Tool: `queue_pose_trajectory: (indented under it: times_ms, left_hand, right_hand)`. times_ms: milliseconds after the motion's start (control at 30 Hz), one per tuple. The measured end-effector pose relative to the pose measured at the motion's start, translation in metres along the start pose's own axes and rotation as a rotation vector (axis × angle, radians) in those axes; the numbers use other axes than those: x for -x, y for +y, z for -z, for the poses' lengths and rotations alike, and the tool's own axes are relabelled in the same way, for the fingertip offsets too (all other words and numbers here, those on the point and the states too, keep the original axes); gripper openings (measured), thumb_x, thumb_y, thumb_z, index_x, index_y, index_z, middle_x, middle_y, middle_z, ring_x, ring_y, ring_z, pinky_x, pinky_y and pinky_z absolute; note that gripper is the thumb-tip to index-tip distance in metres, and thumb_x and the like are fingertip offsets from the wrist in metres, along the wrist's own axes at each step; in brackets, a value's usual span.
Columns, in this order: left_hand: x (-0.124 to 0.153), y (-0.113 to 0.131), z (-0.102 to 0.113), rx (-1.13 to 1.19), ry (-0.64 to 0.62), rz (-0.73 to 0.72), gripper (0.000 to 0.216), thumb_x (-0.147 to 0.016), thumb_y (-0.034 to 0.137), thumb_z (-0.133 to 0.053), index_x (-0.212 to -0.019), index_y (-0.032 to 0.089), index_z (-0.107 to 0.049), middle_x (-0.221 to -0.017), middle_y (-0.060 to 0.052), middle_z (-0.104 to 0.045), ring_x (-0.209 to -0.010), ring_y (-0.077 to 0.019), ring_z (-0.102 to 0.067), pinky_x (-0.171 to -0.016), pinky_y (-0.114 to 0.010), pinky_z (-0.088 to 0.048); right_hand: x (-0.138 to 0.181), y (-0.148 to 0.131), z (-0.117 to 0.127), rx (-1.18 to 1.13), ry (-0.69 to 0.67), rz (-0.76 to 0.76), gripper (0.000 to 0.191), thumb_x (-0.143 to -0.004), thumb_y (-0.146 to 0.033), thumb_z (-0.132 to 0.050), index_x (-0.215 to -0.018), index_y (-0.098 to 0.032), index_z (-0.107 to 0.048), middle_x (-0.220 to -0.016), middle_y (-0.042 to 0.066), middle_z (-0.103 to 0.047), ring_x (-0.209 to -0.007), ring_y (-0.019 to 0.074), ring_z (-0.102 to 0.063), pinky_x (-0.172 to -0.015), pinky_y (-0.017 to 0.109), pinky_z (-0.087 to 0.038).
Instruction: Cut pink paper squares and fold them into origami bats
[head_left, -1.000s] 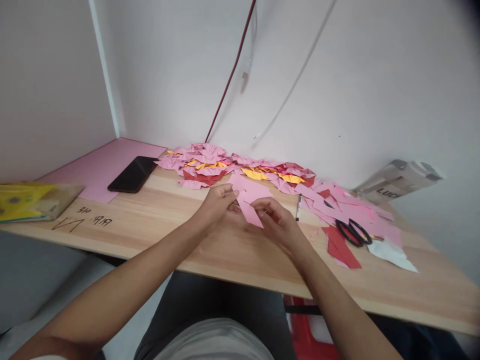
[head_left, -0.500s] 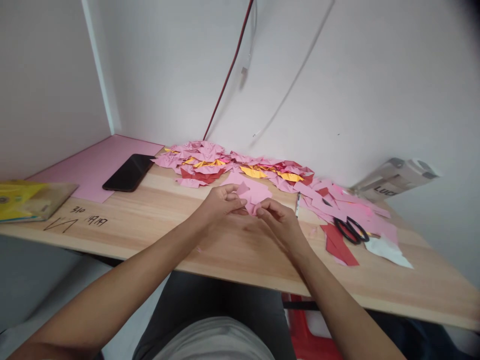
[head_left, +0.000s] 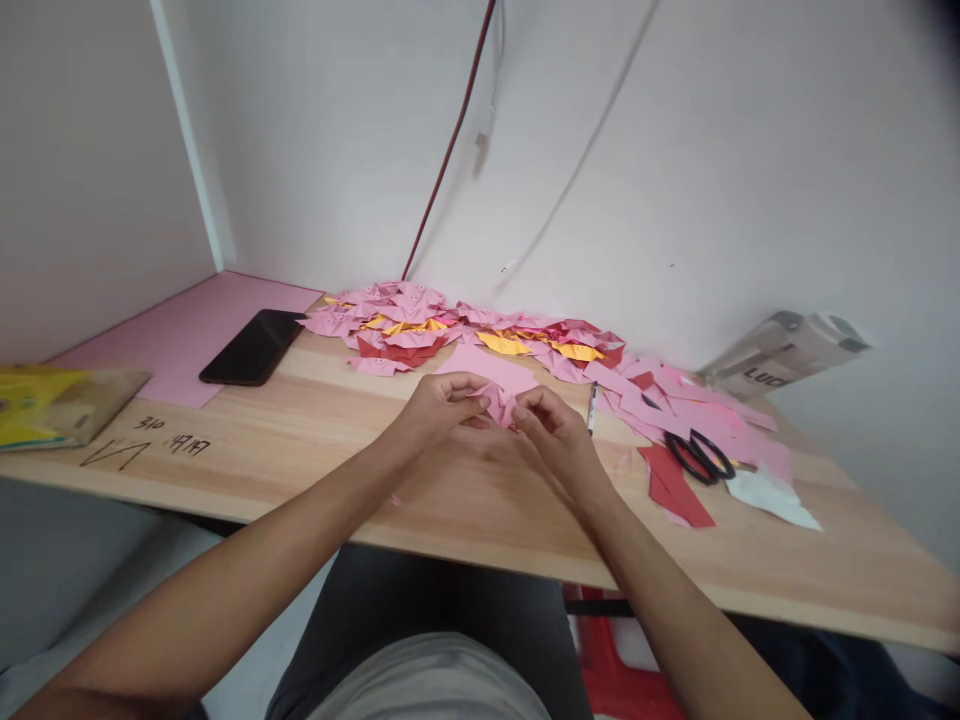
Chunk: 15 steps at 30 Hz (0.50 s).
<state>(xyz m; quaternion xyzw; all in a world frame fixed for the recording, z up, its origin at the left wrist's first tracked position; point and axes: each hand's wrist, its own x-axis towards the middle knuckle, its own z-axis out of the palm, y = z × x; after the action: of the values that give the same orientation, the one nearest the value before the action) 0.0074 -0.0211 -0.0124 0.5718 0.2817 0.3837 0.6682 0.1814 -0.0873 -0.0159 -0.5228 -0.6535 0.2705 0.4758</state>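
Observation:
Between both hands is a small folded pink paper [head_left: 499,404], held just above the wooden table. My left hand [head_left: 448,402] pinches its left side between thumb and fingers. On its right side, my right hand [head_left: 551,420] grips the edge with thumb and fingertips. Flat pink paper [head_left: 487,366] lies right behind the hands. Farther back spreads a heap of folded paper pieces [head_left: 405,300], mostly pink with some yellow and red ones; several carry small drawn marks. A pen [head_left: 592,408] rests beside my right hand.
Black-handled scissors [head_left: 700,458] lie at the right near red paper strips [head_left: 677,487], a white scrap [head_left: 774,497] and pink offcuts [head_left: 720,425]. On the left are a black phone [head_left: 253,347], a large pink sheet [head_left: 187,312] and a yellow package [head_left: 64,405]. A bag marked LUCI [head_left: 787,355] leans at the wall.
The pink paper between my hands has become more compact, its sides drawn together and upright. Both hands stay in nearly the same place; the view has shifted slightly.

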Motion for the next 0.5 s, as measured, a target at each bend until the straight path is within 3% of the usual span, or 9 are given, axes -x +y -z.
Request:
queue_pose_trajectory:
  times_ms: [233,500]
  left_hand:
    - [0.0026,0.0042,-0.0035,-0.043,-0.022,0.026,0.022,-0.070,0.029,-0.073,-0.084,0.013,-0.067,-0.074,-0.001,-0.066,-0.062,-0.0099,-0.061,-0.065,-0.025,-0.054]
    - [0.0014,0.0061,-0.0056,-0.053,-0.013,0.026,0.023,-0.070,0.030,-0.073,-0.082,0.013,-0.064,-0.075,-0.001,-0.064,-0.060,-0.0100,-0.060,-0.062,-0.025,-0.053]
  right_hand:
    - [-0.0013,0.0030,-0.0016,-0.037,-0.030,-0.090,0.022,-0.085,-0.038,-0.054,-0.073,-0.020,-0.051,-0.065,-0.003,-0.049,-0.058,0.0116,-0.043,-0.055,0.024,-0.034]
    - [-0.0020,0.0049,-0.0012,-0.061,0.005,-0.091,0.018,-0.083,-0.036,-0.057,-0.076,-0.020,-0.052,-0.072,-0.001,-0.053,-0.064,0.0122,-0.048,-0.060,0.025,-0.037]
